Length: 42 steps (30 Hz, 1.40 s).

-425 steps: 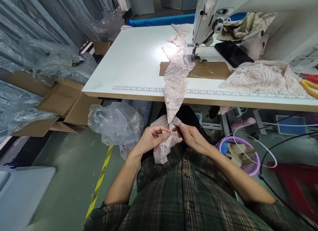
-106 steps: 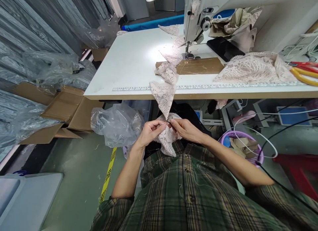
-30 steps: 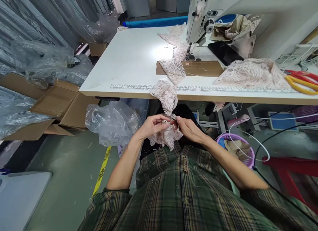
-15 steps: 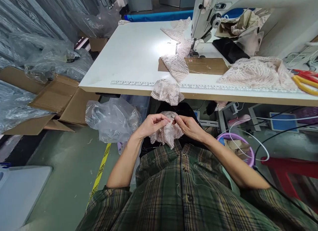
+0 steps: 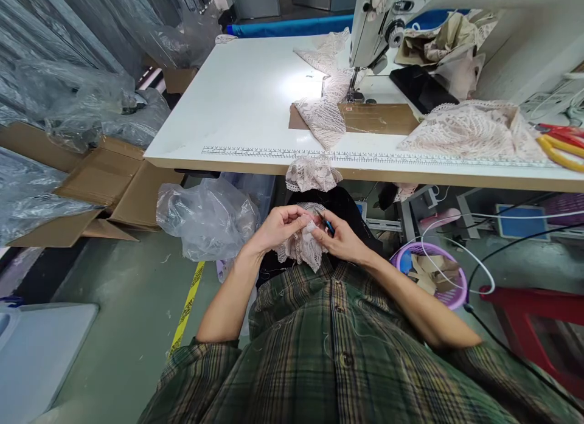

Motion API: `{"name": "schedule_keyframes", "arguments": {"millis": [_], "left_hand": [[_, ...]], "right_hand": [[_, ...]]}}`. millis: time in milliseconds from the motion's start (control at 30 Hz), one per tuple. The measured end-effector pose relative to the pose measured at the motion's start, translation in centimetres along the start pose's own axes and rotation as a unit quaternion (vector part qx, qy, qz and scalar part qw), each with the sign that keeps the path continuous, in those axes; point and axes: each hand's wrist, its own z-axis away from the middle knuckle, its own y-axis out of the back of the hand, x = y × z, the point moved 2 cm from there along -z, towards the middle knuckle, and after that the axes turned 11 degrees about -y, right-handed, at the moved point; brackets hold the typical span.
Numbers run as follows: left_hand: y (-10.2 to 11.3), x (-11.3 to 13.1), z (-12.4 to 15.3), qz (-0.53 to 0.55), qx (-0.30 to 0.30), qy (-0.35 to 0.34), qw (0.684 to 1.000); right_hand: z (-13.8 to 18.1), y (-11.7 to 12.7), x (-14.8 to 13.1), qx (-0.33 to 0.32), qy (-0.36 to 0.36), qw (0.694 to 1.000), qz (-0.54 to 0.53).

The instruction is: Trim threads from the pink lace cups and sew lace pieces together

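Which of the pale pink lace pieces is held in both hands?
The small crumpled pale pink lace piece over the lap, pinched between left hand and right hand; the others lie on or hang from the white table.

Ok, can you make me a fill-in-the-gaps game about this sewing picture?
1. The left hand pinches a lace piece that is pale ____.
2. The right hand grips a small tool with some ____ on it.
3. The basket on the floor is ____.
4. The sewing machine stands on a ____ table.
Missing words: pink, blue, purple, white.
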Motion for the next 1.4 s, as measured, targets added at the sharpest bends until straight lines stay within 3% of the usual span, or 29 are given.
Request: {"name": "schedule_keyframes", "arguments": {"millis": [100,200,300,400,500,700,733,800,933,1067,1133,1267,1400], "left_hand": [[0.9,-0.6,-0.4,0.008,0.047,-0.012,0.999],[2.6,-2.3,-0.3,0.010,0.075,-0.002,0.997],[4.0,-4.3,0.4,0.007,0.046,0.016,0.999],[4.7,-5.5,1.3,-0.038,0.019,0.020,0.999],[5.0,-5.1,1.6,-0.092,0.010,0.026,0.995],[4.8,-1.0,0.5,-0.072,0.013,0.014,0.997],[4.4,-0.4,0.3,-0.046,0.009,0.017,0.999],[3.5,0.4,0.0,0.029,-0.017,0.032,0.999],[2.0,0.3,-0.4,0.185,-0.077,0.057,0.978],[1.5,-1.4,-1.2,0.245,-0.074,0.072,0.964],[1.3,-2.3,-1.6,0.252,-0.083,0.081,0.961],[0.7,-3.3,-1.6,0.245,-0.112,0.091,0.959],[0.8,-2.8,0.9,0.133,-0.156,0.046,0.978]], "right_hand": [[0.7,0.5,0.5,0.002,-0.027,0.996,-0.081],[1.2,2.8,1.0,0.040,-0.085,0.988,-0.124],[1.4,5.4,1.3,0.064,-0.117,0.977,-0.165],[1.4,6.3,0.8,0.067,-0.110,0.973,-0.190],[1.7,5.4,-1.3,0.013,-0.093,0.980,-0.175],[3.1,1.6,-8.3,-0.235,0.006,0.964,-0.125],[3.1,1.2,-9.0,-0.241,0.031,0.963,-0.116],[2.5,0.8,-9.3,-0.196,0.073,0.973,-0.093],[0.4,1.1,-6.4,-0.034,0.073,0.997,-0.021],[-0.7,1.4,-2.4,0.044,0.002,0.999,-0.005],[-0.8,1.3,-1.1,0.039,-0.032,0.998,-0.033],[0.1,0.6,0.7,-0.039,-0.096,0.989,-0.110],[2.8,1.2,1.9,-0.080,-0.171,0.976,-0.112]]}}
